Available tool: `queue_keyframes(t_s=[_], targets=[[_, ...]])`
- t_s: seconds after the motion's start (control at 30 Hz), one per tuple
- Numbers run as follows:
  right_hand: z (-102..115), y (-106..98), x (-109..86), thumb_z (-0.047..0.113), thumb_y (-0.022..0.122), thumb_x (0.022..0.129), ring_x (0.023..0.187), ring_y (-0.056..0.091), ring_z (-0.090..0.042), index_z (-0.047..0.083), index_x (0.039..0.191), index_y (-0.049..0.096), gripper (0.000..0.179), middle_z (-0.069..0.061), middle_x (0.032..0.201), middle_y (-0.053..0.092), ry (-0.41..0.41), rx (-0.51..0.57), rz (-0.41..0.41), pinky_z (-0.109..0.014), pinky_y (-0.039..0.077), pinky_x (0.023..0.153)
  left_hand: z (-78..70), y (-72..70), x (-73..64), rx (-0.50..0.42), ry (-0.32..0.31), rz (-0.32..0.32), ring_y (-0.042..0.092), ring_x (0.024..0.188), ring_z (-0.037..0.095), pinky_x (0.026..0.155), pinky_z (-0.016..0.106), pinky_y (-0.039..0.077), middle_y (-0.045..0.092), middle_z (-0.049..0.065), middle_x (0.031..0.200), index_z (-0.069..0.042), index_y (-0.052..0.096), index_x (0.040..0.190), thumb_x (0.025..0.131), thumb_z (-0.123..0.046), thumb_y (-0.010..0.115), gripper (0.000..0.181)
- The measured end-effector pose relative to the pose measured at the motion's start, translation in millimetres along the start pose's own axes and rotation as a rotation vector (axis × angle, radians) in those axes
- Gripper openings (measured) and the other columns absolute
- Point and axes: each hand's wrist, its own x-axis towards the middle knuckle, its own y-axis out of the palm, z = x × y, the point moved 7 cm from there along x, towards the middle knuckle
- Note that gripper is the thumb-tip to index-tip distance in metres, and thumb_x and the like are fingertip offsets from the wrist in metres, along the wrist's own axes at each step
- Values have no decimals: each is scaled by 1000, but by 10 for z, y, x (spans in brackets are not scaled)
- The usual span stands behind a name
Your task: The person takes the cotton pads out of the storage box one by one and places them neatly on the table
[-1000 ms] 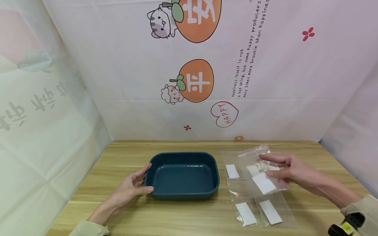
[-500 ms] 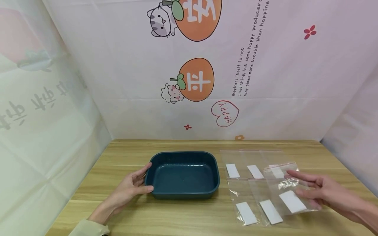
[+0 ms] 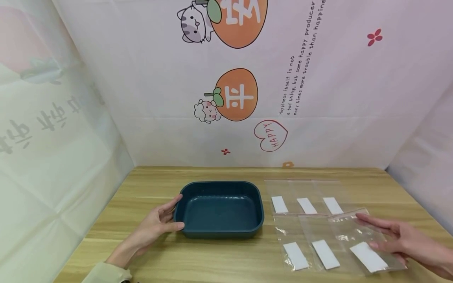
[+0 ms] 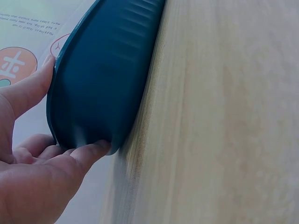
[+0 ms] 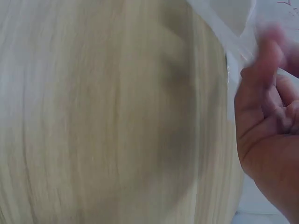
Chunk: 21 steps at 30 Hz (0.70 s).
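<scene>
A dark teal plastic tub (image 3: 219, 236) stands on the wooden table with nothing inside it. At its left end my left hand (image 3: 152, 224) holds it, thumb and fingers spread along the rim and outer wall. In the left wrist view the fingers reach under the wall (image 4: 103, 79). My right hand (image 3: 401, 237) pinches the right edge of a clear zip-lock bag (image 3: 345, 230) with a white rectangle (image 3: 369, 256) in its lower part. The bag lies slanted at the right end of the front row. Its film (image 5: 224, 28) shows by the fingers in the right wrist view.
Two more zip-lock bags with white rectangles (image 3: 325, 254) lie in the front row, and a back row of similar bags (image 3: 306, 186) lies behind, edges overlapping. A printed white cloth (image 3: 177, 137) rises at the table's back edge.
My right hand has carried the zip-lock bag from above the back row down and to the right, into the front row. My left hand and the tub have stayed in place.
</scene>
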Motion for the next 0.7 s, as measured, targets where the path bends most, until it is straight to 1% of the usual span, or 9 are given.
queue_keyframes(t_s=[0.1, 0.13, 0.3, 0.43, 0.5, 0.53, 0.6, 0.67, 0.7], targets=[[-45, -64, -9, 5, 60, 106, 47, 25, -41, 53, 155, 43, 71, 44, 143, 46, -27, -126, -71, -34, 42, 37, 2, 5, -7, -7, 2, 4, 14, 156, 45, 115, 37, 40, 4, 17, 175, -10, 15, 170, 100, -10, 73, 91], [-56, -82, -17, 6, 63, 105, 45, 26, -40, 49, 158, 43, 71, 45, 142, 44, -33, -167, -96, -34, 41, 35, 2, 6, -9, -11, 4, 5, 14, 156, 45, 114, 35, 40, 3, 17, 175, -10, 14, 170, 100, -10, 74, 91], [-87, -131, -40, 11, 70, 102, 39, 31, -35, 30, 164, 43, 70, 50, 139, 36, -39, -306, -193, -31, 40, 34, 3, 5, -10, -22, 6, 8, 13, 156, 44, 112, 30, 42, 3, 18, 174, -9, 14, 170, 100, -10, 74, 92], [-98, -130, -48, 11, 72, 100, 37, 32, -16, 26, 164, 41, 72, 47, 139, 35, -48, -351, -231, -31, 42, 36, 4, 2, -3, -20, 7, 7, 14, 156, 44, 112, 29, 42, 3, 18, 174, -9, 14, 170, 100, -10, 74, 92], [-92, -130, -59, 11, 74, 99, 49, 42, -2, 27, 164, 42, 74, 33, 147, 39, -61, -426, -270, -26, 47, 46, 4, 0, 0, -17, 8, 6, 14, 156, 43, 112, 29, 41, 3, 17, 174, -9, 14, 170, 100, -10, 74, 92], [-91, -126, -62, 11, 75, 98, 52, 43, 2, 28, 164, 42, 76, 21, 151, 43, -67, -453, -285, -25, 47, 46, 5, -1, 1, -16, 9, 5, 14, 156, 43, 113, 29, 41, 4, 17, 174, -9, 14, 170, 100, -10, 74, 93], [-85, -112, -67, 11, 75, 98, 52, 43, 4, 32, 164, 41, 78, -8, 157, 43, -77, -492, -305, -24, 47, 47, 8, -3, 2, -12, 8, 3, 14, 156, 44, 114, 32, 40, 4, 17, 175, -9, 15, 170, 100, -10, 74, 92], [-82, -99, -69, 11, 75, 98, 50, 46, 1, 40, 163, 41, 79, -36, 154, 34, -72, -509, -315, -27, 47, 44, 12, -4, 3, -8, 4, 1, 14, 156, 44, 116, 36, 38, 4, 16, 175, -10, 15, 170, 100, -10, 74, 91], [-88, -96, -69, 12, 75, 98, 47, 46, 0, 47, 160, 41, 79, -44, 151, 32, -61, -496, -316, -30, 46, 39, 13, -4, 3, -6, 3, 0, 14, 156, 44, 117, 39, 38, 4, 16, 175, -10, 16, 170, 100, -10, 74, 91]])
